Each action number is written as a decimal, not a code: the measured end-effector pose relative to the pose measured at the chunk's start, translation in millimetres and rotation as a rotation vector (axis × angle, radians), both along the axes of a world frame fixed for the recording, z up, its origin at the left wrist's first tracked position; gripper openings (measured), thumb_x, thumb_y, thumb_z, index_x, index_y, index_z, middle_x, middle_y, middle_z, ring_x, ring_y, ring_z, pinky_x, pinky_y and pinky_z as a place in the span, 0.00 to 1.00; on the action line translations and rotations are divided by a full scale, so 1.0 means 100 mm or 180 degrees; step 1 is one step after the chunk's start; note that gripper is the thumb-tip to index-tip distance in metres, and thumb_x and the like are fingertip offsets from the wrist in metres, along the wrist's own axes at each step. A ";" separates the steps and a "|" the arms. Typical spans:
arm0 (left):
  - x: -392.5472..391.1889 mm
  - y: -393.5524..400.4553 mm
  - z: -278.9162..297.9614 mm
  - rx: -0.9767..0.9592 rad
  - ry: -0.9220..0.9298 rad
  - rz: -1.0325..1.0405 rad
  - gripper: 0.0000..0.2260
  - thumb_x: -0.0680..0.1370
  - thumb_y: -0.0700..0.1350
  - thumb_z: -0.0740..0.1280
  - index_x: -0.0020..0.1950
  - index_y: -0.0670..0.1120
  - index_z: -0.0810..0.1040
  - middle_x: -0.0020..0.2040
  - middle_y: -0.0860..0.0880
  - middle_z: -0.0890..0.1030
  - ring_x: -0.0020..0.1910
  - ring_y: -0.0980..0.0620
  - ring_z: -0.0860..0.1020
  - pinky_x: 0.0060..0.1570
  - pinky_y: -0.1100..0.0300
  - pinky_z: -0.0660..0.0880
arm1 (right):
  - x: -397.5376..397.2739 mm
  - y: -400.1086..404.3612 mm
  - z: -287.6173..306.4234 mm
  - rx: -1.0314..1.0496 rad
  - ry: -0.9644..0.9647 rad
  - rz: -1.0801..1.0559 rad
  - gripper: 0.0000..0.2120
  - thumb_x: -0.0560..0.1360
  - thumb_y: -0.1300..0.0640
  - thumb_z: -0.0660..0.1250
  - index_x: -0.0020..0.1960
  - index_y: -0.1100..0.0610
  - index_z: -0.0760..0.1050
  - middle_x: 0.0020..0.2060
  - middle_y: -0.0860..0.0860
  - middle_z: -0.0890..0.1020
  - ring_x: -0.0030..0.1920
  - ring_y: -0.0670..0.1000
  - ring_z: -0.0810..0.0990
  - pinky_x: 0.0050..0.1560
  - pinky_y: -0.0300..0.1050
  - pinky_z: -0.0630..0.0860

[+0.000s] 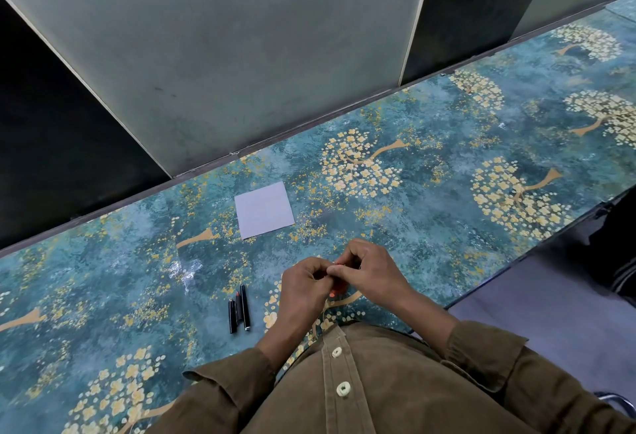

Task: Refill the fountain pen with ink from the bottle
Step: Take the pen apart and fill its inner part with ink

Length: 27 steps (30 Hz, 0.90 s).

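Observation:
My left hand point(303, 291) and my right hand point(370, 270) meet above the table, fingers closed around a small object with a red-orange part point(335, 289) showing below them; it looks like the ink bottle, mostly hidden. To their left on the table lie three black fountain pen parts point(240, 308) side by side: a long one, a short one, and a middle piece with a reddish tip.
A pale square sheet of paper point(264, 210) lies further back on the blue floral table point(447, 165). A grey partition wall point(223, 55) runs along the far edge. The table's near right edge drops to a grey floor point(550, 323).

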State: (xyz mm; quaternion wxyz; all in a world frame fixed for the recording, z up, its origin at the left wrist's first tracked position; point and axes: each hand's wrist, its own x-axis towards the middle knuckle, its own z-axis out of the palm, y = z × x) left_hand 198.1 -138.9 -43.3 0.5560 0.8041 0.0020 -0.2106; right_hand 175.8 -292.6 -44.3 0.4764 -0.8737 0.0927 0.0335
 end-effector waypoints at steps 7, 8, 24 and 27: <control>-0.01 0.03 -0.03 0.0045 -0.0114 -0.0023 0.06 0.72 0.39 0.73 0.44 0.51 0.85 0.38 0.52 0.86 0.38 0.56 0.85 0.36 0.66 0.79 | -0.03 -0.02 0.04 0.0341 0.0130 -0.0267 0.06 0.70 0.52 0.77 0.40 0.51 0.82 0.34 0.46 0.83 0.34 0.40 0.80 0.35 0.33 0.74; -0.01 0.04 -0.04 0.0045 -0.0131 -0.0031 0.06 0.72 0.41 0.75 0.45 0.52 0.85 0.39 0.53 0.86 0.39 0.59 0.84 0.36 0.69 0.77 | -0.03 -0.03 0.04 0.0453 0.0145 -0.0339 0.05 0.70 0.52 0.77 0.40 0.51 0.82 0.34 0.47 0.84 0.34 0.41 0.81 0.36 0.35 0.76; -0.14 0.31 -0.22 0.0068 0.0183 0.0279 0.09 0.71 0.42 0.78 0.49 0.50 0.83 0.45 0.52 0.86 0.39 0.54 0.81 0.37 0.61 0.79 | -0.12 -0.20 0.01 0.1315 0.0135 -0.0855 0.04 0.74 0.58 0.75 0.45 0.58 0.82 0.37 0.58 0.85 0.36 0.52 0.84 0.36 0.48 0.81; -0.18 0.36 -0.25 0.0062 0.0226 0.0313 0.10 0.72 0.42 0.78 0.51 0.50 0.83 0.45 0.52 0.86 0.38 0.54 0.81 0.34 0.64 0.78 | -0.12 -0.21 0.00 0.1419 0.0124 -0.0884 0.04 0.74 0.59 0.75 0.46 0.60 0.82 0.37 0.59 0.84 0.36 0.52 0.83 0.35 0.48 0.81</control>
